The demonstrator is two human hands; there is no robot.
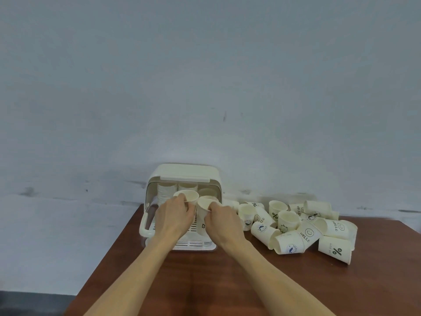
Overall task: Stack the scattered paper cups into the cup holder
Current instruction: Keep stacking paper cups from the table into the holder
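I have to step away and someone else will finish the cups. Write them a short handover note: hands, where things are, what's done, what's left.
Left hand holds one paper cup at the open front of the cup holder.
Right hand holds a second cup beside it, also in front of the holder.
Done: stacks of cups already stand at the back of the holder.
Left: put in both held cups, then clear the scattered pile lying on the table to the right of the holder.

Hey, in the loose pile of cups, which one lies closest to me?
The percent-sign cup, lying on its side at the pile's front right corner; all other loose cups lie farther back.
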